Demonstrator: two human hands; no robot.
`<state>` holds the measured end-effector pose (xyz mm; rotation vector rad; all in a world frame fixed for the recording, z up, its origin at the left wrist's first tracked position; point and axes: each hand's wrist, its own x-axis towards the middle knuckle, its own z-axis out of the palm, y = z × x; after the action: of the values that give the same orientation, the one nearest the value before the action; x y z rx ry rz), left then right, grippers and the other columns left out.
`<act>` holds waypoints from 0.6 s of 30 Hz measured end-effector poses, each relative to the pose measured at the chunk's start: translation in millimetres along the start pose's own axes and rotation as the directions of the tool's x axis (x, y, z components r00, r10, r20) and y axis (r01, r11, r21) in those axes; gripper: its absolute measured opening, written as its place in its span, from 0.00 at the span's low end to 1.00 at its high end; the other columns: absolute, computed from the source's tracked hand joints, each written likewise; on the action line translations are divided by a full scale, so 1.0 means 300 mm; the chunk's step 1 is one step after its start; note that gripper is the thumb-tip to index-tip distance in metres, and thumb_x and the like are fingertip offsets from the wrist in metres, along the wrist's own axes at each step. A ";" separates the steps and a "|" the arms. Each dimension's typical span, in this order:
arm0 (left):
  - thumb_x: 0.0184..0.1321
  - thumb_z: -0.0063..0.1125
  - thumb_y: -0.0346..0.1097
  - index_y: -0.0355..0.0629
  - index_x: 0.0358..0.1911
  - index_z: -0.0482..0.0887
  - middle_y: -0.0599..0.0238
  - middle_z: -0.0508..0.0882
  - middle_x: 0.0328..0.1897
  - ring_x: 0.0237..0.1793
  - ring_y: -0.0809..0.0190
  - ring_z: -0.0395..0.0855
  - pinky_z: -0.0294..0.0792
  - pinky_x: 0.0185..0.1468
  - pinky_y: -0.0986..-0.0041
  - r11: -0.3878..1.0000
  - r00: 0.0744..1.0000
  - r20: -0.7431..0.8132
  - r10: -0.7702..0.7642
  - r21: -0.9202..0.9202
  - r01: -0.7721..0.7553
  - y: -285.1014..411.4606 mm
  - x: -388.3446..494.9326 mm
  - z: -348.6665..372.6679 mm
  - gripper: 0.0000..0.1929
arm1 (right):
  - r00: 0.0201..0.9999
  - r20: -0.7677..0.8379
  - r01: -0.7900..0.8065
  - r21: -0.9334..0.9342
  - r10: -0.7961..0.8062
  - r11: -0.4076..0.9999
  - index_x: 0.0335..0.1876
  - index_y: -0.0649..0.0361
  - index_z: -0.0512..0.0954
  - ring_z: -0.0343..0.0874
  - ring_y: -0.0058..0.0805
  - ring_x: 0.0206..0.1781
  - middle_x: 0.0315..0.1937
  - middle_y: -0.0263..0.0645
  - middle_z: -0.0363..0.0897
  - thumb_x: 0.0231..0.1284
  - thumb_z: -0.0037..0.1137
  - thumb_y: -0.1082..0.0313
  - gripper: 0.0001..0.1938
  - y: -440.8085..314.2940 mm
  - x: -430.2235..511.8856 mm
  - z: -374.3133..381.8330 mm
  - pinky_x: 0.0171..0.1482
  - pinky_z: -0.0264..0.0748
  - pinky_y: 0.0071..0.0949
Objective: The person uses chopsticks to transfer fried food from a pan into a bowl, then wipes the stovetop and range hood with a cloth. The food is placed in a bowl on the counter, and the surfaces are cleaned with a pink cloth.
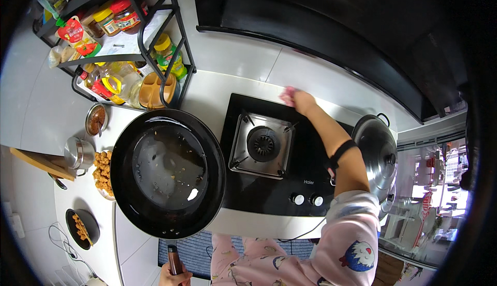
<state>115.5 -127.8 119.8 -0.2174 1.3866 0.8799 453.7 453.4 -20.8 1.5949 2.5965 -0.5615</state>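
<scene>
My left hand grips the brown handle of a large black frying pan, held up to the left of the hob. Oily liquid with small crumbs lies in the pan's bottom. With my right hand I hold a pink cloth at the back edge of the black glass gas hob, near the wall. The burner sits bare in its square steel tray, with pan supports around it. Two silver knobs are at the hob's front.
A lidded metal pot stands on the hob's right side. At the back left is a black rack with jars and bottles. Fried pieces on a plate, a sauce bowl, a steel pot and a black bowl line the left counter.
</scene>
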 end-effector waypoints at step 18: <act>0.46 0.57 0.17 0.41 0.24 0.67 0.65 0.67 0.10 0.05 0.66 0.63 0.56 0.09 0.74 0.999 0.998 0.064 0.006 0.041 -0.009 -0.024 -0.002 -0.059 0.12 | 0.892 0.451 -0.117 0.294 -0.029 0.949 0.37 0.63 0.84 0.80 0.23 0.33 0.36 0.35 0.86 0.48 0.62 0.76 0.09 -0.424 0.257 0.120 0.33 0.77 0.23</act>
<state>106.9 -143.8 113.7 -0.1510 1.3454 0.8566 301.3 456.1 -35.6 1.3736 2.1951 -1.2303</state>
